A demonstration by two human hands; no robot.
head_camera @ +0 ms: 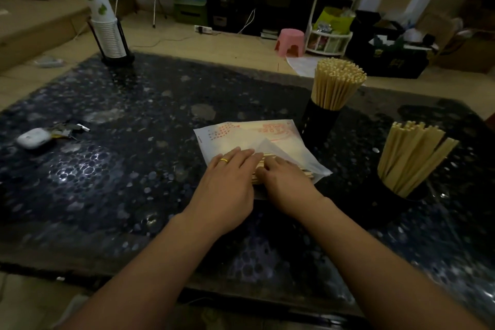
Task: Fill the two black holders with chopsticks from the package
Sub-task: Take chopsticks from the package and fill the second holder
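Two black holders stand on the one dark table [134, 142]: the far holder [317, 123] and the near holder [417, 194], each packed with chopsticks (too many and too tightly bunched to count). One package [249, 136] lies flat, with two hands on it, the left hand [230, 182] and the right hand [286, 182]. One stack of paper cups [105, 24], one earbud case [33, 138], one pink stool [290, 41].

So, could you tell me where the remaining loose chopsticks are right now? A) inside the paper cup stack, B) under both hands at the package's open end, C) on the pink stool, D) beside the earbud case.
B: the left hand and right hand rest on loose chopsticks at the package opening.
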